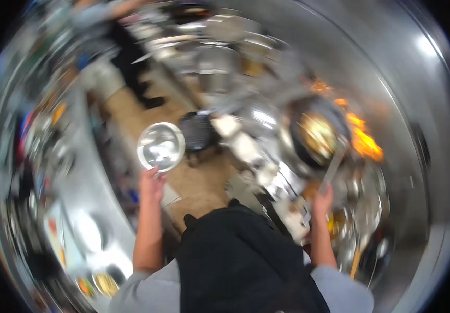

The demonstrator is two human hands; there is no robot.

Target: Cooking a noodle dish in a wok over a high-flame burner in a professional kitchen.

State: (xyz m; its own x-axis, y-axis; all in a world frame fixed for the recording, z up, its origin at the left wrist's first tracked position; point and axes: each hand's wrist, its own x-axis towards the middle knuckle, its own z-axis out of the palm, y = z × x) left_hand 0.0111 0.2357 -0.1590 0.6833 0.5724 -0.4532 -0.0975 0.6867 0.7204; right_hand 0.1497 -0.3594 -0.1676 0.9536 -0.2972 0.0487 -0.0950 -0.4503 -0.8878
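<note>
My left hand (153, 182) grips the rim of a round metal bowl (161, 147), held out over the floor. The bowl's shiny inside faces up and shows no food. At the right, my right hand (323, 199) is closed round the handle of a long metal cooking utensil (332, 171). The utensil's far end reaches the dark wok (299, 143); its head is too blurred to make out. Pale, yellowish food (319, 136) lies in the wok. Orange flames (365, 140) flare along the wok's far right side.
A metal counter (105, 182) runs along the left, with small food bowls (105, 284) near me. Large pots (217, 62) stand beyond the wok. A black bin-like object (198, 130) is on the brown floor (199, 182). Another person (126, 57) stands far left.
</note>
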